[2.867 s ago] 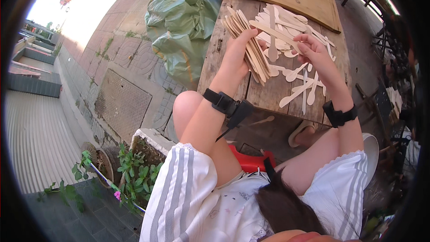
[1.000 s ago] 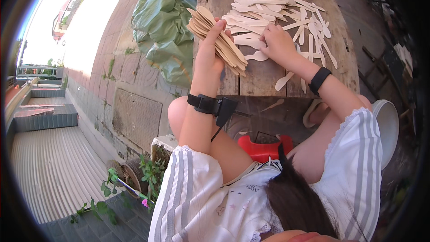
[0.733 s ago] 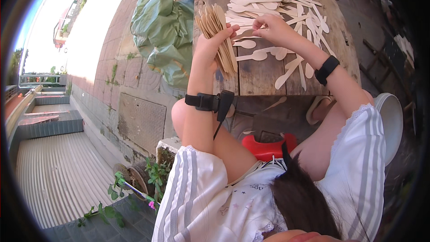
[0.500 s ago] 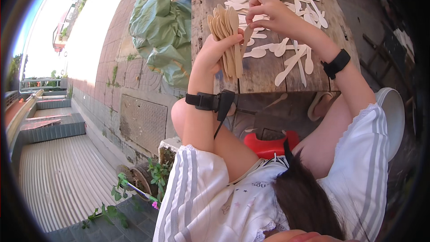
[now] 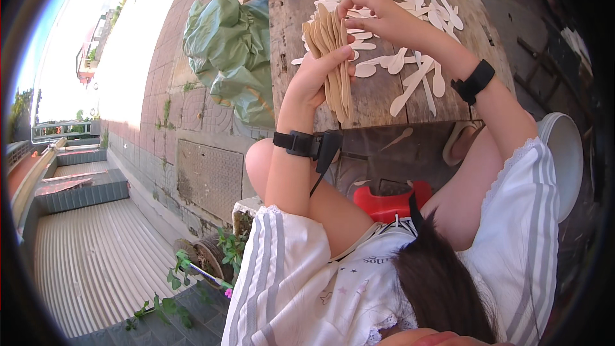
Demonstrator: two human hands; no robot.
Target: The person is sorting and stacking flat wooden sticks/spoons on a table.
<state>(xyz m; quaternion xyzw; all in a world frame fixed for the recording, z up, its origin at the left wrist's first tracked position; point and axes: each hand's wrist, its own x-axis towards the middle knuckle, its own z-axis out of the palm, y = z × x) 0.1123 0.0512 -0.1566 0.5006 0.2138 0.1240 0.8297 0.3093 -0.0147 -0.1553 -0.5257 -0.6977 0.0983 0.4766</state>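
An outdoor paved yard or street side is shown: paving (image 5: 195, 114) is lit by daylight, a cover plate (image 5: 208, 172) is set into it, plants (image 5: 232, 248) are potted alongside, and a plank table (image 5: 373, 101) is placed there.

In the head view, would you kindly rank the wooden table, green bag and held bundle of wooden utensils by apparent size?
Wooden table
Green bag
Bundle of wooden utensils, in the left hand
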